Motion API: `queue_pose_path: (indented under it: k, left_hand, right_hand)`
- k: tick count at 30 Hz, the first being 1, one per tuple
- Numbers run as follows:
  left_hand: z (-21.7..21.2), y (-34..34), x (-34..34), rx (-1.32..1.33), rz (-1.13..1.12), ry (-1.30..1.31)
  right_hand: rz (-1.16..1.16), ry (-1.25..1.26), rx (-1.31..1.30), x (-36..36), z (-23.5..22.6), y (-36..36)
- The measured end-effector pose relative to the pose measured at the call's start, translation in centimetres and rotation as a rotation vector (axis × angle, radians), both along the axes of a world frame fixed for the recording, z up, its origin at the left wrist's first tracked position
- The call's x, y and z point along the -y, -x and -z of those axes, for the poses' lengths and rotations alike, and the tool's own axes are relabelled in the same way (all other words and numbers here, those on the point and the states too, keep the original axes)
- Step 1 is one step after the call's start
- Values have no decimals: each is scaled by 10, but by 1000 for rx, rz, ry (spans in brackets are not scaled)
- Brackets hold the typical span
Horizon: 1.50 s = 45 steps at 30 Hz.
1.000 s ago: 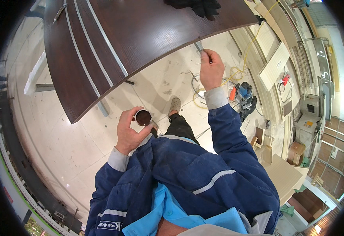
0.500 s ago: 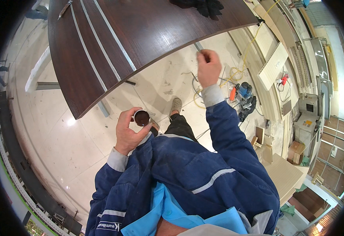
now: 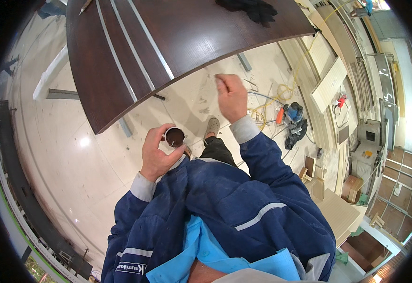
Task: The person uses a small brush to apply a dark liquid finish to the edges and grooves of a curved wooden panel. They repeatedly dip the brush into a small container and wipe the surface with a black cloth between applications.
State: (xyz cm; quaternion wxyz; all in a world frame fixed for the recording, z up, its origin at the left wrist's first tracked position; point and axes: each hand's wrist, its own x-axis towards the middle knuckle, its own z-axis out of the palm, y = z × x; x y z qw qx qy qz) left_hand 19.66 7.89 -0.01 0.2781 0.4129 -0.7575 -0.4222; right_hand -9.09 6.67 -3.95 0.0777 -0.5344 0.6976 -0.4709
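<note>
My left hand is closed around a small white cup whose inside shows a dark brown liquid. In front of me, my right hand hovers with its fingertips pinched, just short of the near edge of a dark brown wooden panel. Whatever those fingertips may hold is too small and blurred to make out. Three pale metal strips run along the left part of the panel. A black cloth or glove lies on its far side.
Grey support legs show beneath the panel. To the right on the floor lie a blue power tool, a yellow hose and cables. Stacked cream boards line the right side. A thin tool rests on the panel's far left.
My right hand has come back toward me and to the left, away from the panel's edge. The left hand still holds the cup, now slightly higher and farther right in view.
</note>
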Motion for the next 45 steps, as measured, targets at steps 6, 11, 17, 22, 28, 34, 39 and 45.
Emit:
queue_pose_path:
  k: [6, 11, 17, 22, 28, 34, 39, 45]
  left_hand:
    - [1, -15, -2, 2, -32, -15]
    - [4, -29, -5, 3, -41, -35]
    - [4, -47, -6, 25, -41, -41]
    - [3, -61, -7, 25, -17, -45]
    - [6, -78, -6, 13, -21, -34]
    - [10, -95, -6, 22, -14, 27]
    - [15, -100, -7, 15, -13, 2]
    - [16, -96, -6, 16, 16, 11]
  right_hand:
    - [233, -20, 263, 1, 3, -6]
    - [99, -158, 344, -3, 5, -37]
    - [221, 34, 386, 5, 0, -50]
    - [109, 4, 306, 5, -3, -70]
    - [196, 22, 386, 5, -2, -86]
    - [182, 36, 391, 2, -5, -105]
    - [71, 0, 271, 2, 0, -97]
    - [390, 32, 247, 16, 6, -10]
